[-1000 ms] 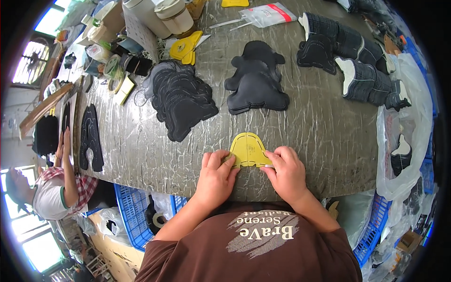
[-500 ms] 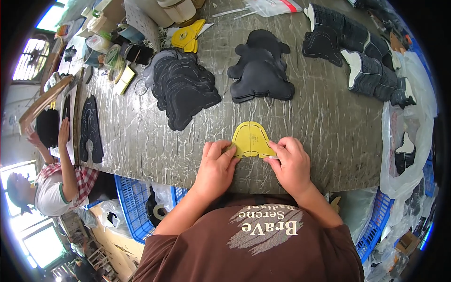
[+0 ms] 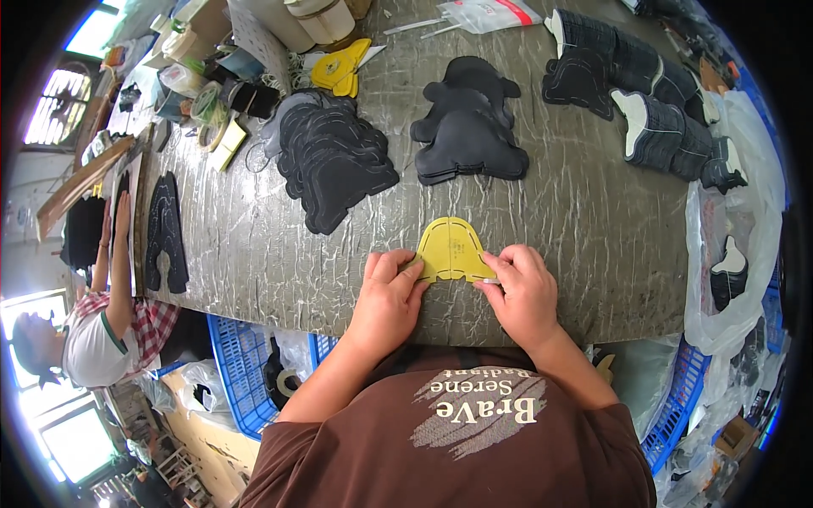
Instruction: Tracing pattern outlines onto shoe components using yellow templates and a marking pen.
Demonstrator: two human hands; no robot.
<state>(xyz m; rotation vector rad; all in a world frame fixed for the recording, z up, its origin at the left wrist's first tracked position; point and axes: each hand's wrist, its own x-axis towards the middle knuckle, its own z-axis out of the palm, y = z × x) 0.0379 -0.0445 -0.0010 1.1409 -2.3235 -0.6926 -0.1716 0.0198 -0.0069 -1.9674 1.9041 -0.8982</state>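
Before me at the near side of the table is a yellow arch-shaped template (image 3: 450,249) with slots along its edge and a notched lower side. My left hand (image 3: 390,289) pinches its lower left corner between thumb and fingers. At the lower right corner, my right hand (image 3: 522,289) is closed the same way. A small pale tip (image 3: 489,281) shows by the right thumb; what it belongs to is hidden. Beyond the template lie a fanned pile of black cut pieces with pale marked lines (image 3: 334,161) and a stack of plain black cut pieces (image 3: 471,127).
Bundles of black pieces with white parts (image 3: 669,127) lie at the far right, near a clear plastic bag (image 3: 732,296). More yellow templates (image 3: 340,68) sit by jars at the back. On the left, a co-worker (image 3: 102,339) works at the same table. Blue crates (image 3: 241,372) stand below its edge.
My hands and the yellow template have hardly moved. The co-worker's hands on the left have come closer together and now point upward side by side.
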